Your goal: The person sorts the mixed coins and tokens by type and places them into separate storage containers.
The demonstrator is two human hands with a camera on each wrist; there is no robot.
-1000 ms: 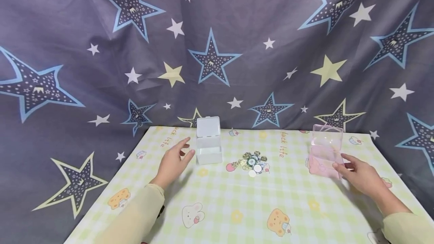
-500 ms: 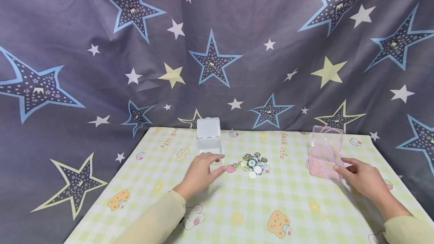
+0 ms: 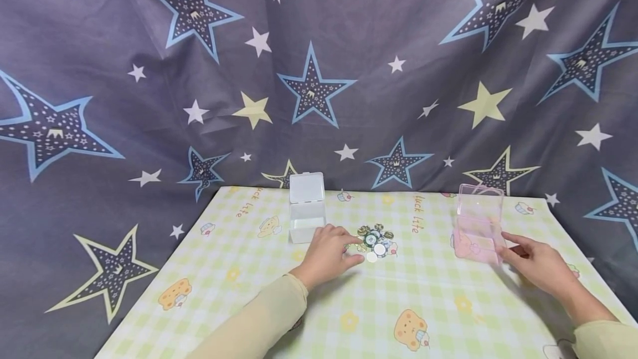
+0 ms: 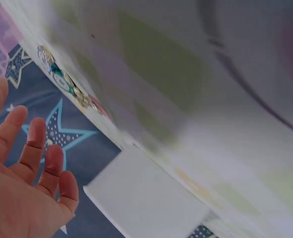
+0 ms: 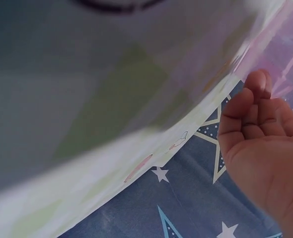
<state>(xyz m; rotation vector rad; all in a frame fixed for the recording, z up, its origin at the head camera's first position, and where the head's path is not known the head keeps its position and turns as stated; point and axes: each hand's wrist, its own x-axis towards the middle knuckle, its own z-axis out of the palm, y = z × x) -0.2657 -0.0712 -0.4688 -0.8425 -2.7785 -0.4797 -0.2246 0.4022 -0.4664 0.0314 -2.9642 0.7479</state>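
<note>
A small heap of round coin-like discs (image 3: 371, 240), some gold, some dark-rimmed and some white, lies mid-table. My left hand (image 3: 326, 256) reaches in from the heap's left side, thumb and forefinger apart, fingertips right at the nearest discs. In the left wrist view its fingers (image 4: 36, 131) are loosely bent and nothing shows in them. A clear pink box (image 3: 476, 245) with its lid up stands at the right. My right hand (image 3: 535, 265) has its thumb and fingertips at the box's right side. In the right wrist view, its fingers (image 5: 236, 106) are bent beside the pink plastic.
Behind my left hand stands a white box (image 3: 307, 223) with its lid raised. A green-checked tablecloth (image 3: 349, 298) with cartoon prints covers the table. A dark curtain (image 3: 349, 32) with stars hangs behind the table's far edge.
My left hand has moved right, from beside the white box, past its front, to the disc heap. The right hand stays by the pink box, and both boxes keep their places.
</note>
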